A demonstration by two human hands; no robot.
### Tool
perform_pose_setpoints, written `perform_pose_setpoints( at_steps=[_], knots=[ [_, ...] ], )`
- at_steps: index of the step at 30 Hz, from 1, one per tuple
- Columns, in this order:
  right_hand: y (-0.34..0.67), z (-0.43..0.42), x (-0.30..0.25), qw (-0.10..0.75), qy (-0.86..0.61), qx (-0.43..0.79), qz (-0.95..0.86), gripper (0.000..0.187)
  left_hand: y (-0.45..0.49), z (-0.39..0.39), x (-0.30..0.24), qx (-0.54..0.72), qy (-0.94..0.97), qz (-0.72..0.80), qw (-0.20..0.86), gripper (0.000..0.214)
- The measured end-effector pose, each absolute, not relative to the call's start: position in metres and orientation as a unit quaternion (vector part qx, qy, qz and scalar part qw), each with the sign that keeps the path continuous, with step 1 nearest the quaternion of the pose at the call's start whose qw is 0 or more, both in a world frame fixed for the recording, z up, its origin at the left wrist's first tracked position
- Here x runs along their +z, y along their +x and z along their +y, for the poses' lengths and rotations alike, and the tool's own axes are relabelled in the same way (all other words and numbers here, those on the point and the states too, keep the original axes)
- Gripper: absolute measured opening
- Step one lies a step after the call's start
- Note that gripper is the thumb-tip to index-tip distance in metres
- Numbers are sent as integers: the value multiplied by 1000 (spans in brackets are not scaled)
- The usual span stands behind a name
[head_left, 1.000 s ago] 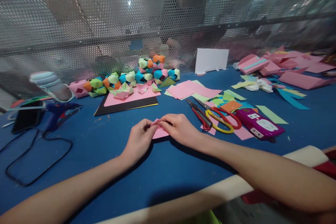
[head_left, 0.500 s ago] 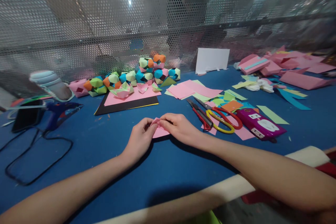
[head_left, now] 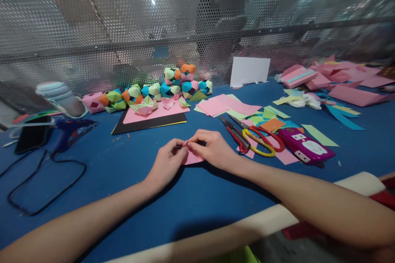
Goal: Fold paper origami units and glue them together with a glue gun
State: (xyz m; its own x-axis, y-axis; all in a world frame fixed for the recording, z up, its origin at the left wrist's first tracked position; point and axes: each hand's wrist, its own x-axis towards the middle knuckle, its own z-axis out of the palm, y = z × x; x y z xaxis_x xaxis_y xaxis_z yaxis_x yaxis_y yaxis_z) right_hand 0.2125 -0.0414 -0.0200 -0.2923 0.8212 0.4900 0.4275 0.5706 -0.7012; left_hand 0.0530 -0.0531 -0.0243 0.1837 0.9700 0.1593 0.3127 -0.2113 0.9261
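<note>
A small piece of pink paper is held between my two hands, just above or on the blue table. My left hand pinches its left side between thumb and fingers. From the other side, my right hand grips the upper right part, its fingertips almost meeting those of the left. A raised fold stands up between the fingertips; the fingers hide much of the paper. Beyond the hands, a pink sheet on black card carries several small folded paper pieces.
Folded paper balls line the perforated metal screen. To the right lie scissors, a utility knife, a purple pouch and pink sheets. A blue glue gun with its cord, a phone and a cup stand left.
Both hands stay on the pink paper. The paper and left fingertips have shifted slightly right, and the raised fold shows a little more between the fingertips.
</note>
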Motion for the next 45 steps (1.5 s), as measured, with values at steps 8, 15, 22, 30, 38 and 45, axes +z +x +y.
perform_pose_setpoints(
  at_steps=[8,15,22,30,38,45],
  knots=[
    [214,-42,-18,435,-382,248,-777,14,53,-54,-23,402,694,477,359,25],
    [213,-44,-18,451,-377,258,-767,17,54,-54,-22,409,695,474,352,23],
    [213,-41,-15,375,-466,219,-771,16,52,-51,-17,471,603,528,368,22],
    [213,-39,-20,375,-454,167,-791,28,53,-49,-22,433,627,514,393,21],
    [210,-43,-24,399,-422,161,-798,26,51,-49,-27,421,657,526,338,13],
    [211,-42,-23,404,-426,156,-794,28,51,-49,-26,412,664,512,356,11]
  ],
)
